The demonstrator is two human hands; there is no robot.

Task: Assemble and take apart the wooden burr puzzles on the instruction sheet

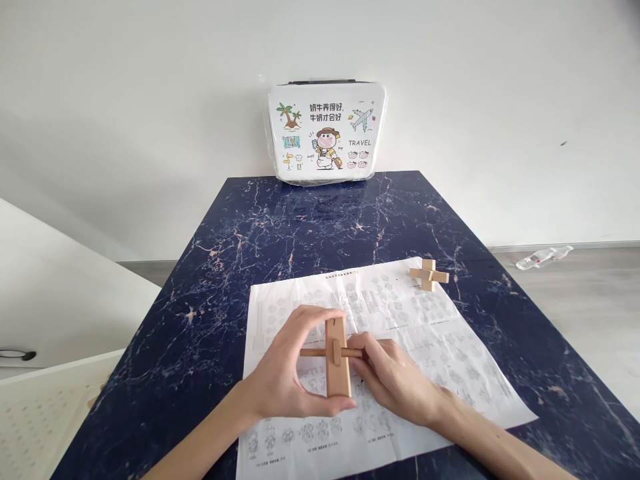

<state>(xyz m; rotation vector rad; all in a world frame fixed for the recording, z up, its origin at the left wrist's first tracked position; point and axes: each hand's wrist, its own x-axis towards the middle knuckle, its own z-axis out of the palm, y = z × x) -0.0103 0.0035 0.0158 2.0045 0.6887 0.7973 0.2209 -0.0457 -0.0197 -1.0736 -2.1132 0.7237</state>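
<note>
Wooden block [337, 360] stands upright over the printed sheet [440, 347], near its front middle. Thin bar [313, 352] crosses it level, forming a plus. Can't tell if the block's base rests on the paper or sits just above it.

Left hand [283, 380]: clamped on the block top to bottom, fingers curled over the top end, thumb under the bottom end.

Right hand [395, 380]: fingertips pinching the bar's right end, just beside the block; wrist lies on the sheet.

Sheet lies flat on the dark blue marbled counter [200, 320], covered in small diagrams too fine to read.

Second wooden cross [429, 274], already interlocked, sits on the sheet's far right corner, well apart from both hands.

White cartoon-print case [326, 132] stands at the counter's far edge against the wall. Clear plastic bottle [544, 257] lies on the floor to the right.
</note>
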